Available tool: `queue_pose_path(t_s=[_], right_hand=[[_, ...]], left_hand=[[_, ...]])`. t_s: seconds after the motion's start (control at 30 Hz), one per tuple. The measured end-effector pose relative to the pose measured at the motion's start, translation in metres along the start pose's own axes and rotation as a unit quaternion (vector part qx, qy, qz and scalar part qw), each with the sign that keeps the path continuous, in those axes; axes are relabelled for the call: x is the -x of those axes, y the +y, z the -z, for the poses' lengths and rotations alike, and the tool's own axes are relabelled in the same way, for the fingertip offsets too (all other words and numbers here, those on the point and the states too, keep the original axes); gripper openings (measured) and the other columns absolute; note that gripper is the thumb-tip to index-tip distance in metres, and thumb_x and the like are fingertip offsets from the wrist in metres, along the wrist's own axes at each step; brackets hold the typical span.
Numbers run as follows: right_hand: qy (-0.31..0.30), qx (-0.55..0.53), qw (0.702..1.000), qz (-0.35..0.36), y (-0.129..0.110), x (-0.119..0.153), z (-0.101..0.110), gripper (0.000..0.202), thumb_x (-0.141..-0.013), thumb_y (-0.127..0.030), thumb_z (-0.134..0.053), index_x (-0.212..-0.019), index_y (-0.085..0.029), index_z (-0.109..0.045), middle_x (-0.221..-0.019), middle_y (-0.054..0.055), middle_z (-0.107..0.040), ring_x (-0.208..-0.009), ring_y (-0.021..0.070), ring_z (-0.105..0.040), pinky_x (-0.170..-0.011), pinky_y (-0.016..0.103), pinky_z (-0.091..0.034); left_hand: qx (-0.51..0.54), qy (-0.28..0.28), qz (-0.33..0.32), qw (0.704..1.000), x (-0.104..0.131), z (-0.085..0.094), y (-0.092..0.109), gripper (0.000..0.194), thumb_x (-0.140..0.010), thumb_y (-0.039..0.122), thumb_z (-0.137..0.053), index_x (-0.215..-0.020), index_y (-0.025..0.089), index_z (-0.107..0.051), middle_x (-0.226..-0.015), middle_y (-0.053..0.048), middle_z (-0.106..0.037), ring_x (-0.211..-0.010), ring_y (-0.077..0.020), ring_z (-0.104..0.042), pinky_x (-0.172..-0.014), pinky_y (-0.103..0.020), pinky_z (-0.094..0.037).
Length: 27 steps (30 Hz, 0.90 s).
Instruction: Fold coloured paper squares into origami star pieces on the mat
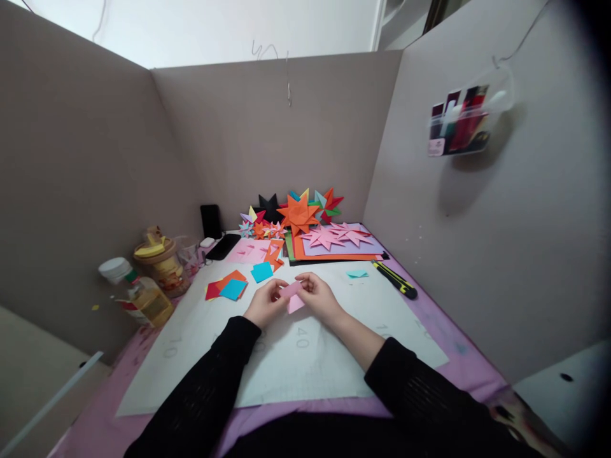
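A small pink paper square [294, 304], partly folded, is held between my two hands above the white sheet. My left hand [267, 301] pinches its left edge with thumb and fingers. On the other side my right hand [319, 296] grips the upper right edge. Left of my hands lie blue paper squares [262, 272] and an overlapping group of red, orange and blue squares [233, 289]. A small folded teal paper piece [358, 274] rests to the right of my right hand.
Folded paper stars [298, 214] stand at the back beside pink stars [324, 237] on stacked coloured paper. A utility knife [395, 280] lies at right. At left are a bottle [146, 299], a lidded cup [163, 264] and a black phone [223, 247]. Grey partitions [277, 127] enclose the table.
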State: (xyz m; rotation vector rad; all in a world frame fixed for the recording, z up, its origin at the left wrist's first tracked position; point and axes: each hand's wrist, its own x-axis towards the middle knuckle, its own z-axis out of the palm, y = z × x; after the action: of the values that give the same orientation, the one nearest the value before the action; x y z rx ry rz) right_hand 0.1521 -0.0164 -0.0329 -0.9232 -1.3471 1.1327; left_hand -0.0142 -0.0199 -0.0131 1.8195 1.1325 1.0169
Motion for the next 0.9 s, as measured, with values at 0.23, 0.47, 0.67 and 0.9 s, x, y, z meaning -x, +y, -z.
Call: queue_pose_path(t_s=[0.23, 0.47, 0.67, 0.9], right_hand=[[0.021, -0.044, 0.999, 0.008, -0.0018, -0.0019, 0.0019, 0.028, -0.069, -0.022, -0.058, -0.096, -0.020, -0.051, -0.079, 0.001, -0.056, -0.067, 0.0126, -0.055, -0.061, 0.025, -0.045], [-0.019, 0.071, 0.992, 0.102, -0.0051, 0.0000, 0.0099, 0.033, -0.067, -0.006, -0.043, -0.091, -0.022, -0.059, -0.102, 0.003, -0.049, -0.082, 0.0125, -0.055, -0.071, 0.027, -0.045], [-0.094, 0.154, 0.976, 0.126, -0.0085, 0.0051, 0.0031, 0.028, -0.066, -0.004, -0.048, -0.081, -0.020, -0.065, -0.082, 0.002, -0.055, -0.079, 0.0135, -0.055, -0.068, 0.025, -0.044], [-0.044, 0.136, 0.984, 0.104, -0.0051, 0.0023, 0.0056, 0.007, -0.069, -0.017, -0.060, -0.073, -0.019, -0.065, -0.076, 0.002, -0.059, -0.073, 0.0144, -0.056, -0.066, 0.026, -0.045]], left_hand=[[0.141, -0.079, 0.087, 0.983, 0.0009, -0.0084, 0.0003, 0.033, -0.066, 0.021, -0.061, -0.096, 0.014, -0.050, -0.067, 0.001, -0.060, -0.053, -0.0097, -0.054, -0.049, -0.019, -0.038], [0.222, 0.032, 0.115, 0.968, -0.0032, 0.0001, 0.0017, 0.026, -0.064, 0.017, -0.062, -0.087, 0.011, -0.053, -0.063, 0.001, -0.057, -0.048, -0.0065, -0.048, -0.047, -0.018, -0.036], [0.253, -0.019, 0.104, 0.962, -0.0016, -0.0001, 0.0021, 0.021, -0.065, 0.018, -0.063, -0.084, 0.011, -0.057, -0.064, 0.002, -0.057, -0.051, -0.0068, -0.048, -0.050, -0.019, -0.037], [0.218, -0.005, 0.085, 0.972, -0.0024, -0.0012, 0.0006, 0.032, -0.065, 0.022, -0.065, -0.094, 0.011, -0.059, -0.075, -0.001, -0.061, -0.060, -0.0100, -0.053, -0.057, -0.022, -0.041]])
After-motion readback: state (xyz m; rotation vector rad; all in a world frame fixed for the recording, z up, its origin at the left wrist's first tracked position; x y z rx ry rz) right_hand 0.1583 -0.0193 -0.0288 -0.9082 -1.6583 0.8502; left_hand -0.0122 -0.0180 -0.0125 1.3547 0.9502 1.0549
